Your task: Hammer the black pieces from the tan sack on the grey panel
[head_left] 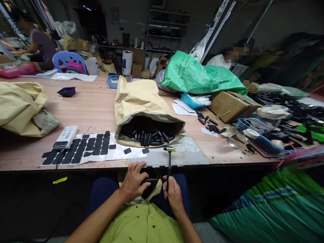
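Observation:
My right hand (173,193) is wrapped round the handle of a small hammer (169,163), held upright. Its metal head with a yellowish tip is above the table's front edge. My left hand (133,180) is at the table edge, its thumb and fingers closed on a slim black part (151,180) that points right over my lap. Just beyond both hands, a tan woven sack (141,101) lies on its side, its mouth facing me. Several black parts (149,136) of similar slender shape lie inside the mouth. Under the sack's front lies a grey plate (187,157).
Left of the sack are a sheet of black stickers (78,148) and a white device (65,137) with a cable. On the right stand a cardboard box (227,106), a green sack (197,76), a lidded jar (249,135) and loose black parts. Two people sit farther back.

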### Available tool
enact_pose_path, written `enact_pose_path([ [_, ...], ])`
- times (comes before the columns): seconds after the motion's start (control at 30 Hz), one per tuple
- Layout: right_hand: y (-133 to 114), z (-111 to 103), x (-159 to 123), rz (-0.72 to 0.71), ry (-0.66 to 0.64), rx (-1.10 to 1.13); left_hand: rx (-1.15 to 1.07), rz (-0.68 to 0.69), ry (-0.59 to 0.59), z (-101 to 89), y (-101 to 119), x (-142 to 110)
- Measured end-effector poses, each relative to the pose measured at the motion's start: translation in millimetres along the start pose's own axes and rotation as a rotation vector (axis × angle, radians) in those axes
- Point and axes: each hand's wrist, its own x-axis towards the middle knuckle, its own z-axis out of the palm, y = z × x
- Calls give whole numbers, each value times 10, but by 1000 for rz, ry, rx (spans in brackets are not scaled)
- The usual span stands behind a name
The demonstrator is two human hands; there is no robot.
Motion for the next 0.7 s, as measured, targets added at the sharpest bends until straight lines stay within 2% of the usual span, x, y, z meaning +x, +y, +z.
enact_pose_path([
  [0.07, -2, 2, -2, 8, 2, 2, 17, -17, 36, 27, 18, 6],
  [0.13, 3, -1, 2, 7, 5, 4, -1, -78, 116, 9, -14, 116],
  [0.23, 16, 3, 15, 3, 11, 9, -68, -254, 301, -55, -165, 426],
  [0.3, 20, 9, 22, 6, 13, 14, -101, -392, 385, -89, -307, 663],
  [0.37, 18, 15, 27, 10, 13, 17, -83, -506, 378, -101, -436, 871],
  [0.5, 6, 19, 27, 6, 17, 15, 29, -677, 234, -78, -549, 1123],
  [0.6, 3, 20, 24, -3, 13, 14, 48, -761, 196, -61, -525, 1190],
  [0.7, 6, 18, 22, -10, 8, 12, 4, -758, 247, -93, -473, 1172],
])
